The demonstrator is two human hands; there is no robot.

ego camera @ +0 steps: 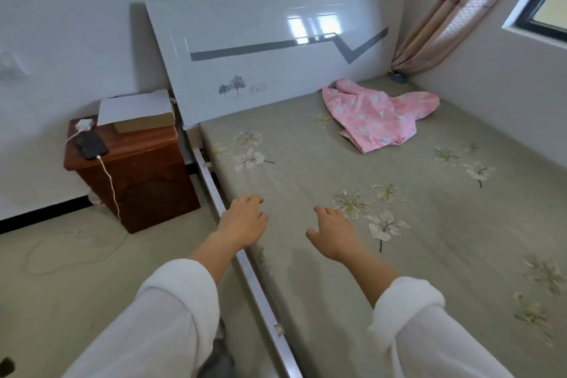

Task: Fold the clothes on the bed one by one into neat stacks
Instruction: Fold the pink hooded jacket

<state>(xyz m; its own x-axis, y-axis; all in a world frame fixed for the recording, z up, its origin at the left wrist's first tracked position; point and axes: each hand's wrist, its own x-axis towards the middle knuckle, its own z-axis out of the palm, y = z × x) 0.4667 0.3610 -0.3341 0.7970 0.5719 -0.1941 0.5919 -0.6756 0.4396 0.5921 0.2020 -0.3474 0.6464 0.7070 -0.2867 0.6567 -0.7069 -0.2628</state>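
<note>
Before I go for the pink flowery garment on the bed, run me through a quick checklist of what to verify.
1. Left hand free: ok, loosely curled, holding nothing.
2. Right hand free: ok, fingers relaxed, holding nothing.
3. Crumpled pink floral garment located: ok, it lies on the bed's far side by the glossy white headboard.
4. Garment within reach from here: probably not ok, it lies well beyond both hands; expect to lean in.
5. Folding space: ok, bare grey-green flowered bedsheet shows in front of the hands.
6. More clothes waiting: cannot tell, the rest of the bed is out of frame.
</note>
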